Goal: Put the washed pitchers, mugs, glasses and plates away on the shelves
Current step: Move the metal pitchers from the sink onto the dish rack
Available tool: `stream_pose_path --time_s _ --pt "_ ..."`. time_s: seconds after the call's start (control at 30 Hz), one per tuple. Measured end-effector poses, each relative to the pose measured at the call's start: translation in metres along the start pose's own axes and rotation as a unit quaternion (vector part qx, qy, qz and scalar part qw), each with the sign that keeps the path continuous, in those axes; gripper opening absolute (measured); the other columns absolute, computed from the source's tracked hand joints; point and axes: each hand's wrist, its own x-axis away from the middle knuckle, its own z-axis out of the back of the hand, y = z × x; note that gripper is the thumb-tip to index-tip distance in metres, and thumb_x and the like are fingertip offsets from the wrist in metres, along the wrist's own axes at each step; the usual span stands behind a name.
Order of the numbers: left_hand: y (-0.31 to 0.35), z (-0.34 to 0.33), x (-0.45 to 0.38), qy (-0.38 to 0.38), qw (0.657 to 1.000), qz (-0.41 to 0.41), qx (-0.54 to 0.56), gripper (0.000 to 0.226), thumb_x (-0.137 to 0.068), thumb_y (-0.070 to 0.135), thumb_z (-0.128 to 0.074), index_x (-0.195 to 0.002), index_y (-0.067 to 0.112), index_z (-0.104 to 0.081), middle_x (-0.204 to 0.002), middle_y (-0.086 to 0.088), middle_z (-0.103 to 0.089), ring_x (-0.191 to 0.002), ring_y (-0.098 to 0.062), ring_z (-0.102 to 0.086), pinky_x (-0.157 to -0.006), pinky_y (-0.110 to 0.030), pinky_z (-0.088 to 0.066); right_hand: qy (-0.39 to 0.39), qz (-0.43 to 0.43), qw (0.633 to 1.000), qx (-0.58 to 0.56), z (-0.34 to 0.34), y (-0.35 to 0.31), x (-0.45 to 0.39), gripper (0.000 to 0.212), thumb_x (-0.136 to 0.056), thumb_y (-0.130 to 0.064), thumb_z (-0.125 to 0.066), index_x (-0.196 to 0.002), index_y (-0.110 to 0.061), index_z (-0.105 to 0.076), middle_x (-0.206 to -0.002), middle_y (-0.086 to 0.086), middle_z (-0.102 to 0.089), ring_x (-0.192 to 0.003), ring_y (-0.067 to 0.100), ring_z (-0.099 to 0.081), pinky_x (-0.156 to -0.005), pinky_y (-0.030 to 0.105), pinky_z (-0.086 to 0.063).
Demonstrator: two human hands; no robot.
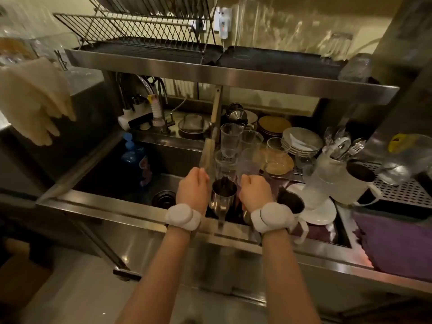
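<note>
Fingers of both hands curl inward into loose fists above the near edge of the sink [109,183]; whether the left hand [192,188] grips anything I cannot tell, and the right hand [255,192] seems to close near a clear glass [248,163], though the contact is hidden. Between the wrists stands a steel pitcher [222,195], upright, its mouth open upward.

Above it all runs the long steel shelf [233,77], carrying a wire plate rack [145,26] and dark drain mats; that is the likely destination. Washed ware crowds the perforated drainboard to the right: a stack of white plates [301,140], brown plates behind, several tumblers, a white mug [357,183] and a frosted jug filled with cutlery.

To do this step well, I judge each hand should take one vessel by the body, lift straight up clear of its neighbours, then swing outward past the shelf's front lip. A bottle brush [209,148] hangs just ahead of the left hand and could be knocked; the tightly packed glasses could clink.
</note>
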Motion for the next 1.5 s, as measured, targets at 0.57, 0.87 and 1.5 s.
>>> stream_pose_path --time_s 0.57,0.87,1.5 --pt "-0.064 -0.050 -0.031 -0.261 0.965 0.019 -0.017 0.092 -0.073 0.015 -0.076 -0.144 0.022 -0.017 -0.141 -0.004 -0.040 -0.129 -0.019 -0.042 -0.100 -0.022 -0.033 -0.006 -0.186 0.971 0.149 -0.052 0.026 -0.036 0.034 -0.093 -0.015 -0.040 -0.113 0.004 -0.059 -0.090 0.011 -0.046 -0.112 0.037 -0.056 -0.086 0.039 -0.044" --pt "-0.061 -0.051 -0.027 -0.208 0.978 0.008 -0.012 0.062 -0.071 0.018 -0.077 -0.124 0.020 -0.044 -0.117 -0.003 -0.059 -0.107 -0.019 -0.057 -0.084 -0.027 -0.044 -0.039 -0.190 0.972 0.133 -0.049 0.032 -0.034 0.026 -0.093 -0.013 -0.041 -0.099 0.000 -0.063 -0.063 -0.001 -0.034 -0.105 0.035 -0.058 -0.067 0.029 -0.035" --pt "-0.029 -0.005 -0.048 -0.085 0.994 -0.012 0.065 0.079 -0.053 0.030 -0.087 -0.111 0.038 -0.035 -0.115 0.007 -0.054 -0.105 -0.012 -0.057 -0.089 -0.037 -0.052 -0.024 -0.206 0.978 0.001 -0.057 -0.007 -0.029 0.044 -0.090 -0.041 -0.040 -0.089 -0.003 -0.063 -0.086 0.017 -0.066 -0.081 0.036 -0.065 -0.083 0.046 -0.055"
